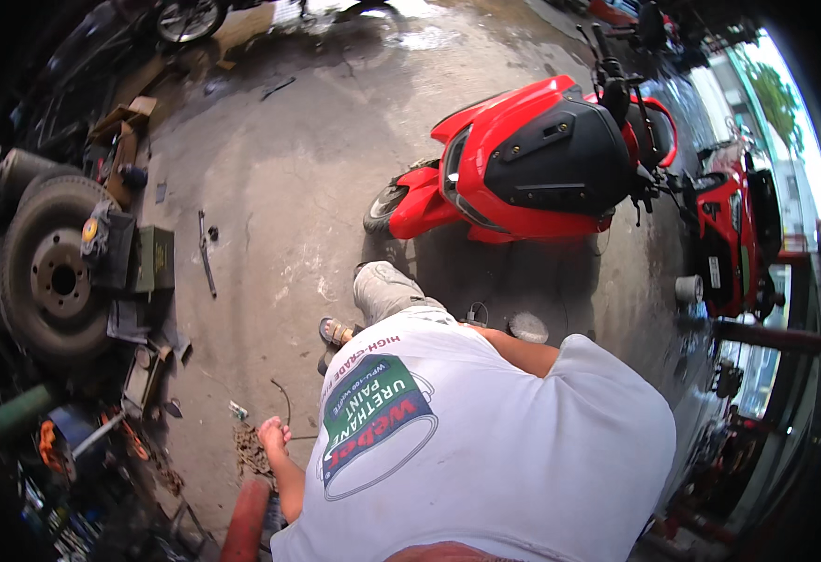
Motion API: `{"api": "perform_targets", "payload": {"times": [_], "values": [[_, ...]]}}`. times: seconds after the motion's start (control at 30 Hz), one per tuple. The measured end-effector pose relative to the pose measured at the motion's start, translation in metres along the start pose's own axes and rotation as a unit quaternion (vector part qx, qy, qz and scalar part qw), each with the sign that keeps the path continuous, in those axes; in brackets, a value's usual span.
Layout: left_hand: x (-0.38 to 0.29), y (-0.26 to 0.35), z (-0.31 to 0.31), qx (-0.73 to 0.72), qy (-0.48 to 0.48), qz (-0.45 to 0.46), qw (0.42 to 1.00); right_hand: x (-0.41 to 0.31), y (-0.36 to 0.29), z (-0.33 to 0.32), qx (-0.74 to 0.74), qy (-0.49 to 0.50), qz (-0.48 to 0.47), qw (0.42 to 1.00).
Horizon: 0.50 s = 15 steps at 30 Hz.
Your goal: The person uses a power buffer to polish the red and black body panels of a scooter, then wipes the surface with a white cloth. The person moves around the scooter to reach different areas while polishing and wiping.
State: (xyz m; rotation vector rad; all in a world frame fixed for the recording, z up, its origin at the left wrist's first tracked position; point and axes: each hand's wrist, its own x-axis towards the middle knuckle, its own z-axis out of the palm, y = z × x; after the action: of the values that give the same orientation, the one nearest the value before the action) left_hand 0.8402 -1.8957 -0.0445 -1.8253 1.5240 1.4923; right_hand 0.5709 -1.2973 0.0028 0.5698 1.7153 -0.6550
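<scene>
My left hand (275, 435) hangs low at my left side with its fingers curled. I see nothing clearly in it, though its inner side is hidden. Close by on the floor are a thin dark cord (285, 397) and a brown clump of debris (250, 449). My right forearm (526, 350) reaches forward under my white printed shirt (509, 435), which hides the hand. Past it, a round pale object (528, 327) rests on the floor. Ahead to the right stands a red and black motor scooter (530, 161), its front wheel (384, 207) turned towards my left.
Along the left lie a truck tyre on its rim (59, 274), a green metal box (154, 258) and mixed tools. A metal bar (205, 253) lies on the concrete floor (298, 154). A red post (245, 520) rises near my left elbow. Another red vehicle (726, 239) stands far right.
</scene>
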Motion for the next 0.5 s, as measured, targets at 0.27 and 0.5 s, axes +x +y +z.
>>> {"api": "perform_targets", "payload": {"times": [0.27,0.5], "values": [[0.089,0.191,0.085,0.151,-0.137,0.074,0.976,0.05,-0.1,0.024,0.227,-0.014,-0.008,0.974],[0.1,0.404,0.167,0.32,-0.224,0.18,0.903,0.121,-0.212,-0.027,0.106,0.066,-0.08,0.989]]}}
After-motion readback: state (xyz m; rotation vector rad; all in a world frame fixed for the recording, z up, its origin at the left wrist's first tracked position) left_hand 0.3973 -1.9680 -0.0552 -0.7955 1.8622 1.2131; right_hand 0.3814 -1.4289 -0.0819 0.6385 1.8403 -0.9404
